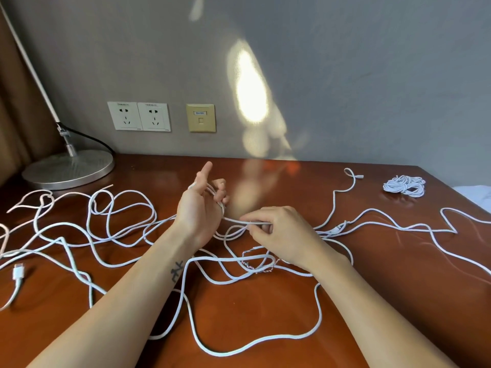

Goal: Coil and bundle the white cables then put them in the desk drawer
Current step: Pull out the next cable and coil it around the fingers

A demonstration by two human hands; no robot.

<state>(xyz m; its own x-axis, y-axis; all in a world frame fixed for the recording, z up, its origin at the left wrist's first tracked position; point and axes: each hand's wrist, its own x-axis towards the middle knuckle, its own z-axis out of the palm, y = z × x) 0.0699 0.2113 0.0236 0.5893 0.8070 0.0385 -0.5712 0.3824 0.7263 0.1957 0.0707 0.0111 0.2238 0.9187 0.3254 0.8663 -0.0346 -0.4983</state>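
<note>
Now the winding's on: white cable (239,221) strung between both hands.
The left hand (199,208) stands as a spool, thumb out, fingers curled on what looks like a first loop; the right hand (281,235), just to its right, pinches the strand to feed it. The rest sprawls loose across the desk (385,301), left and near; one finished bundle (403,185) sits far right.
</note>
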